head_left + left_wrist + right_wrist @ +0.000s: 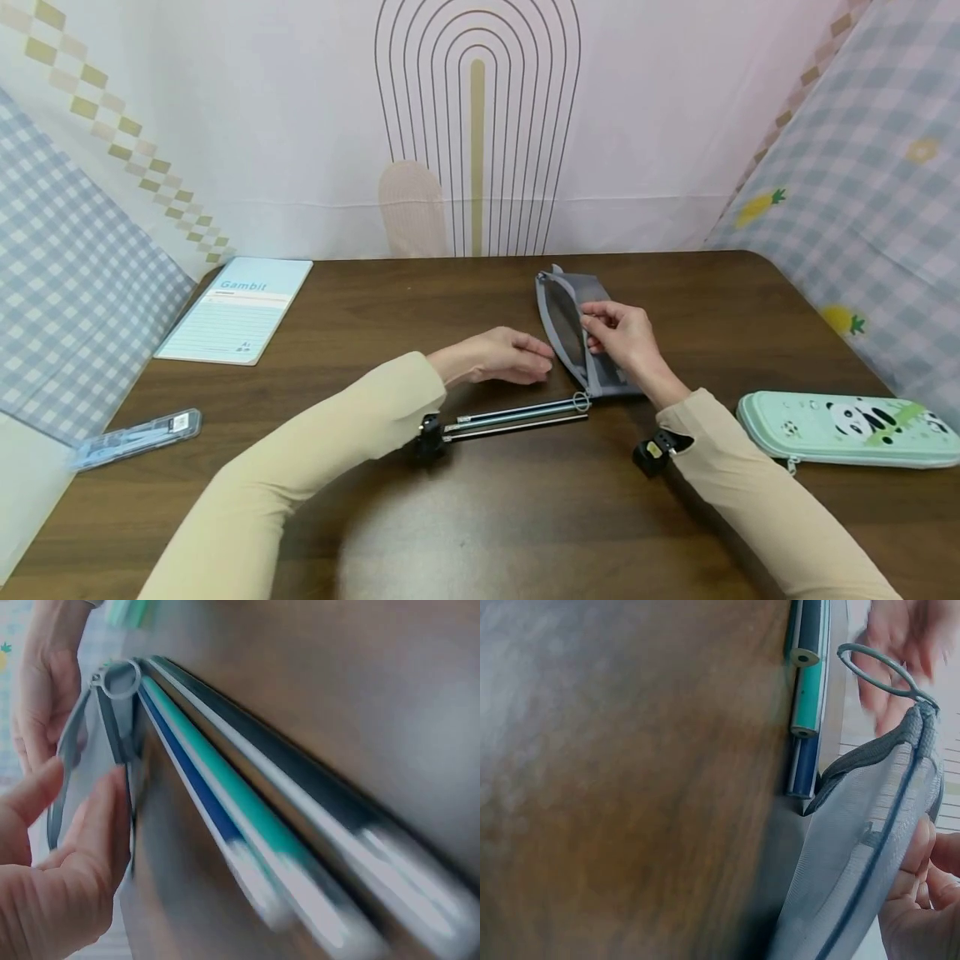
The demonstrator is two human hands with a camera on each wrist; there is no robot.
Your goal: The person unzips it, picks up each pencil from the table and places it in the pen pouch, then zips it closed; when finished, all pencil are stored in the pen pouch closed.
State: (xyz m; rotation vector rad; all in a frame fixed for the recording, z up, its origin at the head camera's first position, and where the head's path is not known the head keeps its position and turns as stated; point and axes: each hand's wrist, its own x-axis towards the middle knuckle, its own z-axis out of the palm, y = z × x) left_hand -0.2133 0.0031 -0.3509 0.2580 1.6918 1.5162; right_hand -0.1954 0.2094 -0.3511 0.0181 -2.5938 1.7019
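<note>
A grey mesh zip pouch (592, 289) lies on the table with its mouth gaping toward the left. My right hand (621, 336) pinches the mouth's edge between thumb and fingers; in the right wrist view the thin mesh (832, 855) is pulled up by it. My left hand (504, 357) is just left of the opening, fingers extended and holding nothing. Three unsharpened pencils lie side by side below that hand: a dark one (300, 761), a green one (225, 776) and a blue one (187, 776). A zip-pull ring (581, 402) sits at the pouch's near corner, over the pencil ends.
A light blue notebook (232, 310) lies at the back left. Nearer on that side is a slim clear-and-blue packet (138, 439) by the table edge. A mint panda pencil case (810, 429) is at the right, beside my right forearm. Cloth hangs behind the table.
</note>
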